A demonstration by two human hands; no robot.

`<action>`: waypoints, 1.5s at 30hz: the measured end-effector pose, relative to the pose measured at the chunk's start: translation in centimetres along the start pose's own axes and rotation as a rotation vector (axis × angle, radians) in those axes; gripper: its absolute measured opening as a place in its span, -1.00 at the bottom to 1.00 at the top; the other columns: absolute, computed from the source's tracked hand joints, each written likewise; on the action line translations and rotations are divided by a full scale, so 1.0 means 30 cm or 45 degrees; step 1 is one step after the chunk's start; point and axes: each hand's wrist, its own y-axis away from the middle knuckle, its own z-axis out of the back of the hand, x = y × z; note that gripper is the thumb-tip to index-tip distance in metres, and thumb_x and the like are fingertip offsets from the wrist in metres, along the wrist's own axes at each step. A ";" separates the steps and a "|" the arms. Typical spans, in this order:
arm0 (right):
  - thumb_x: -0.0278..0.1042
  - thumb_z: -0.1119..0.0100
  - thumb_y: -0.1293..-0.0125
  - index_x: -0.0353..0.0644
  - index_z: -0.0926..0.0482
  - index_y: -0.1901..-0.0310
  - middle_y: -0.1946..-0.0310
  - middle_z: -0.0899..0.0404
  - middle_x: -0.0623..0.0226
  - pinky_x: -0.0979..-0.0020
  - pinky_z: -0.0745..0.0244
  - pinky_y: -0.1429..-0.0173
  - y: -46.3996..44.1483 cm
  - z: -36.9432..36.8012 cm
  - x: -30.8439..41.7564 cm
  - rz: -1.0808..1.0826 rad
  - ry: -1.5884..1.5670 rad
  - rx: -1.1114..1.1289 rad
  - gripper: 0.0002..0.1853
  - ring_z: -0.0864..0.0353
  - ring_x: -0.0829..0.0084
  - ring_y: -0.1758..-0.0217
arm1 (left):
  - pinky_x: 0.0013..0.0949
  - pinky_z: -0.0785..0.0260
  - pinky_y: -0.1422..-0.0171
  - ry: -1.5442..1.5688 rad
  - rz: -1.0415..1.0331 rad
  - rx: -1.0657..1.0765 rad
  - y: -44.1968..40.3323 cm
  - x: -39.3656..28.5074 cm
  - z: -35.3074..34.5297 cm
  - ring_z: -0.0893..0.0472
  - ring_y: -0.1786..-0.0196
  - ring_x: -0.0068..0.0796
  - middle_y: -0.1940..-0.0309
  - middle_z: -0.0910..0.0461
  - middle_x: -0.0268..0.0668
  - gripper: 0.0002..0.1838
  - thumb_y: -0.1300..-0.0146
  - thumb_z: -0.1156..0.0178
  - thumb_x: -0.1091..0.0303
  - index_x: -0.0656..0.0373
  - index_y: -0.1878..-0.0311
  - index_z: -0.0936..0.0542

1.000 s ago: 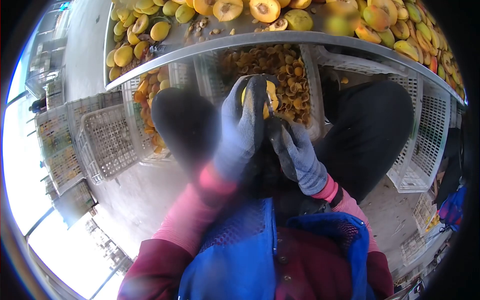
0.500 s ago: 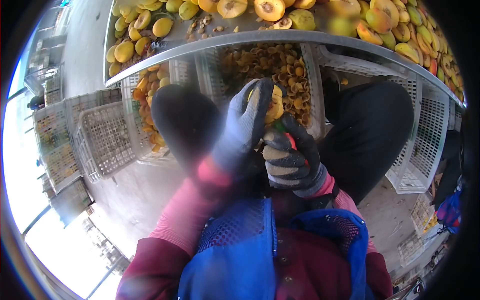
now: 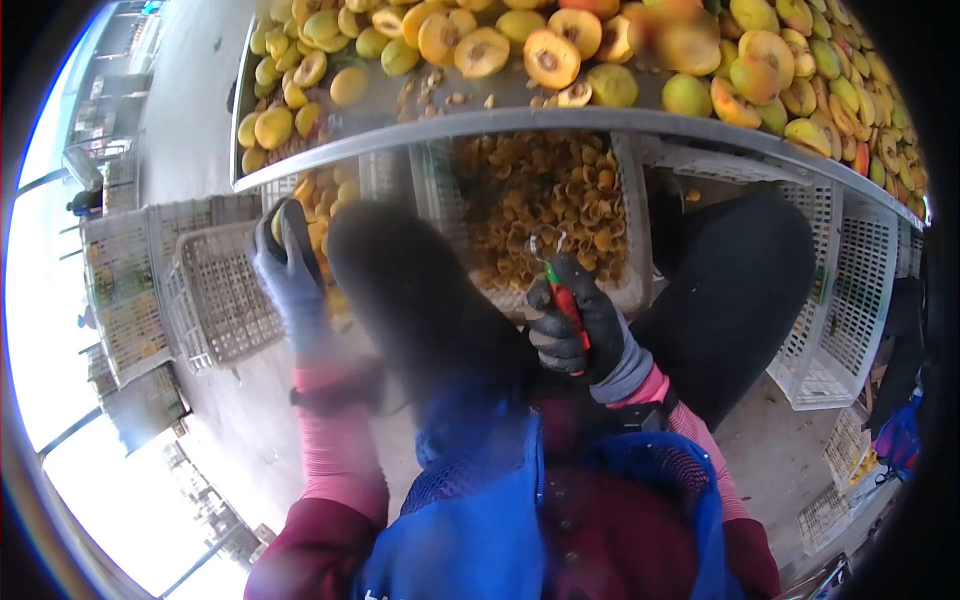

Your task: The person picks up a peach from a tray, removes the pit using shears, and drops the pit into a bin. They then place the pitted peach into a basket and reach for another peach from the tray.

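Note:
My left hand (image 3: 290,255), in a grey glove with dark fingers, is out at the left beside a crate of yellow-orange fruit pieces (image 3: 322,200). Its fingers are curled around a yellowish peach half (image 3: 277,226), mostly hidden by the glove. Between my knees, my right hand (image 3: 585,325) is closed on the red and green handle of a pitting tool (image 3: 565,300). The tool's thin curved metal end points up, over a crate (image 3: 632,215) of brownish-orange cup-shaped scraps (image 3: 540,195).
A metal-edged table (image 3: 480,122) ahead carries many peaches, whole and halved (image 3: 482,52), with loose pit bits (image 3: 425,90) near its edge. White plastic crates stand at the right (image 3: 850,290) and left (image 3: 225,290). My knees flank the middle crate.
My left hand has moved away from the right hand, out to the left crate, carrying the peach half. The right hand stays near the middle, its tool now in plain view.

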 end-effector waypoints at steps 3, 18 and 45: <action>0.24 0.15 -0.35 -0.10 -0.45 0.31 0.76 -0.11 0.55 0.60 0.05 0.78 -0.023 -0.002 0.009 0.083 0.046 -0.196 -0.50 -0.04 0.67 0.81 | -0.41 -0.45 0.07 -0.733 -0.275 -0.250 -0.074 -0.058 -0.059 -0.52 0.10 -0.44 0.13 -0.52 -0.21 -0.63 -0.21 -0.26 0.28 0.26 -0.03 -0.54; 0.13 -0.06 -0.29 -0.07 -0.47 0.24 0.64 -0.39 0.46 0.55 -0.23 0.67 -0.050 -0.010 0.083 1.072 0.750 -0.725 -0.62 -0.32 0.59 0.72 | -0.26 -0.41 -0.01 -0.168 -0.723 0.699 -0.081 -0.574 -0.476 -0.50 0.08 -0.20 0.12 -0.44 -0.17 -0.41 0.21 -0.38 0.48 0.04 -0.05 -0.58; -0.39 0.02 -0.33 -0.43 -0.32 -0.15 0.13 -0.48 -0.01 0.25 -0.42 0.04 0.043 -0.120 -0.083 1.388 2.266 -0.617 -0.59 -0.51 0.11 0.15 | -0.44 -0.38 0.06 1.046 0.469 0.565 0.358 -0.526 -0.351 -0.52 0.16 -0.44 0.19 -0.52 -0.15 -0.57 -0.44 0.20 0.13 0.34 -0.01 -0.44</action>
